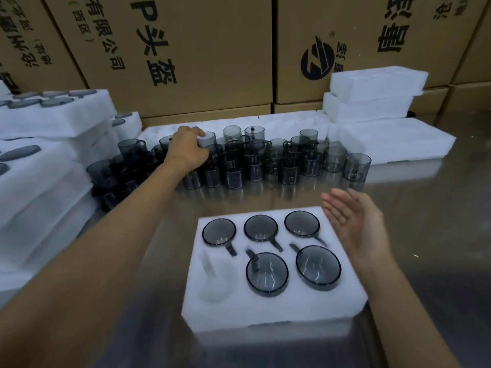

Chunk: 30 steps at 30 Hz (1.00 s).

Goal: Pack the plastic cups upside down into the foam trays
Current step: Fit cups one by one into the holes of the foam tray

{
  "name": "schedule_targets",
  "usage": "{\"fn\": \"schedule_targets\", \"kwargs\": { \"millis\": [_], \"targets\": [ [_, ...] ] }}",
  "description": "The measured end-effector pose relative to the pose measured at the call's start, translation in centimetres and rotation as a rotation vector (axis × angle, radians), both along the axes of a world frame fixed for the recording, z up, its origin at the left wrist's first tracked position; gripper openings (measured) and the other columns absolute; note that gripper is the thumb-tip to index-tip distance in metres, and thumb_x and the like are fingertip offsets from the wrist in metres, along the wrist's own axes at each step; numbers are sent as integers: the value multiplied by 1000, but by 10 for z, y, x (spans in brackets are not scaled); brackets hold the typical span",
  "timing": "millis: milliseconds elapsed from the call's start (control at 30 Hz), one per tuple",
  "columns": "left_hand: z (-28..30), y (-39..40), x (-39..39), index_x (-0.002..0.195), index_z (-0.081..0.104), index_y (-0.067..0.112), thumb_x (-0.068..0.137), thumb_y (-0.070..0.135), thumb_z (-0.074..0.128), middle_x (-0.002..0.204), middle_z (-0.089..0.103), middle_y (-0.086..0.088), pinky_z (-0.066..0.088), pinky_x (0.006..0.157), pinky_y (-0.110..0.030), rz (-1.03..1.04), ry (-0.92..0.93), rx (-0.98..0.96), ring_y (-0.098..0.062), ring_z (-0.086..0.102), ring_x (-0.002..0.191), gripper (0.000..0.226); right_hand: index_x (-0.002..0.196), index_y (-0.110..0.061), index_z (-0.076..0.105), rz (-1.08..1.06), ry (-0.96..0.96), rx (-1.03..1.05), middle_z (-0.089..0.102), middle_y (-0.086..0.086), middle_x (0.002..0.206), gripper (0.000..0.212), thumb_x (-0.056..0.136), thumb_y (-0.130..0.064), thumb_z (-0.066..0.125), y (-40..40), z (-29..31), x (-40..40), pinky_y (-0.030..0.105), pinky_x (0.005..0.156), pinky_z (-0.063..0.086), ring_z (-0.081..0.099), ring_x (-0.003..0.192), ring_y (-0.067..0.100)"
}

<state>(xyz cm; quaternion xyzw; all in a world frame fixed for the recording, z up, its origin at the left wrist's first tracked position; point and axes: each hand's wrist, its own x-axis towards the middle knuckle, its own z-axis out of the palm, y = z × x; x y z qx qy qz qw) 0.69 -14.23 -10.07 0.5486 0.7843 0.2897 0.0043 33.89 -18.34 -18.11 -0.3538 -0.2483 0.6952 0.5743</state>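
Left fingers (199, 134) curled round one smoky cup (206, 139) atop the cup cluster (265, 160) toward table's far edge. Right hand (353, 221) open, fingers straight, holding nothing, just beside foam tray (268, 312) at its far right corner. Tray near front edge: five cups seated upside down (267, 273), front-left pocket (215, 280) unfilled. Filled trays stacked (53, 120) at left edge.

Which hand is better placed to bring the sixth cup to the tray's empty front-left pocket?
Left. The left hand already grips a cup in the loose pile, and the empty pocket lies on its side of the foam tray. The right hand hovers open by the tray's right edge.
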Motion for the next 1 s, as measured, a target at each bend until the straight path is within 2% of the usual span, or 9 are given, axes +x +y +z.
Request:
{"fn": "schedule_targets", "kwargs": {
  "millis": [67,133,300,533,667,767,867,933,1000],
  "targets": [
    [-3,20,-10,137,56,8,90,11,64,148,40,-19,32,115,-40,12,140,-67,-34,37,138,48,107,-4,67,12,81,-32,73,18,110,29,100,-26,50,2,-1,9,35,102,49,68,108,25],
    [-10,33,-15,139,55,7,91,15,64,150,38,-21,29,117,-42,14,197,-128,-36,33,141,49,106,-4,68,27,85,-47,74,18,107,30,99,-27,50,5,-2,12,36,102,49,68,109,26],
    [-24,40,-9,109,67,2,93,9,63,125,54,-19,51,94,-46,52,126,-13,-37,56,113,18,103,-4,69,63,50,-56,76,16,100,29,99,-26,50,8,-2,8,33,99,50,69,101,25],
    [-5,-12,11,94,63,13,93,8,63,107,62,-9,48,91,-45,-103,130,147,-27,55,100,5,104,-9,69,81,69,-40,77,10,97,31,98,-32,49,4,1,17,33,93,52,69,96,21],
    [10,-72,35,94,59,14,93,5,62,124,55,-4,38,83,-12,-288,145,297,-13,49,100,9,99,-13,67,37,-136,90,74,6,93,24,101,-27,48,-5,19,12,27,82,50,65,84,17],
    [3,-116,58,100,63,10,92,6,65,140,45,-5,29,91,-3,-350,165,378,-3,44,113,9,95,-13,71,-4,-265,260,76,7,91,18,98,-20,55,-26,37,4,27,79,52,67,82,17],
    [-9,-152,83,96,69,7,87,3,72,142,49,-6,30,109,-13,-416,164,445,-16,46,132,11,105,-24,72,8,-523,533,75,-6,105,16,89,-20,69,-58,47,-14,16,77,52,69,91,7],
    [-17,-168,98,94,72,7,84,0,75,141,52,-5,36,112,-27,-444,120,474,-22,47,135,13,124,-36,61,35,-737,717,62,-21,124,44,87,-15,72,-73,47,-30,8,80,48,60,105,-4],
    [-26,-180,109,93,72,10,83,0,75,140,54,-2,39,108,-23,-456,81,520,-19,47,135,15,142,-45,43,120,-862,853,44,-28,141,68,88,-12,69,-84,45,-46,13,91,47,49,123,-5]
  ]
}}
